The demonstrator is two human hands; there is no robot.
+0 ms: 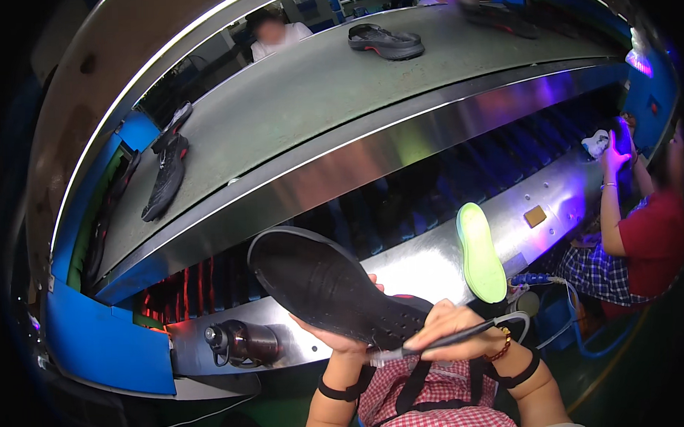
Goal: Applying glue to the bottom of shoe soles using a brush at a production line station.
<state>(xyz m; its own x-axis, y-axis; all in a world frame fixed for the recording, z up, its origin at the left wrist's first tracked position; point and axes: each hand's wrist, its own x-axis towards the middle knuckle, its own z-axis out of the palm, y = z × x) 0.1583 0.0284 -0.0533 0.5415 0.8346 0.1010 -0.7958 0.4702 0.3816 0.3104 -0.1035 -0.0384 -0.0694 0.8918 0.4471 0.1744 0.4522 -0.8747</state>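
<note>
My left hand [330,336] is closed around a black shoe [314,282], supporting it from beneath with its dark underside turned up and the broad end pointing away to the left. Small holes dot the narrower part near my right hand. Between the fingers of my right hand [455,328] is a brush [473,332] with a dark handle, and a grey tube curves from its rear end. Its bristles are at the shoe's near edge, close to my left wrist; I cannot tell whether they touch. On the metal ledge to the right lies a lime-green shoe sole [481,254].
A dark bottle [245,343] lies at the ledge's left, and a tan block [535,216] sits farther right. Beyond the ledge, a conveyor belt [294,132] carries several black shoes [385,42]. A co-worker in red [655,236] handles a shoe at the right. Blue hoses hang nearby.
</note>
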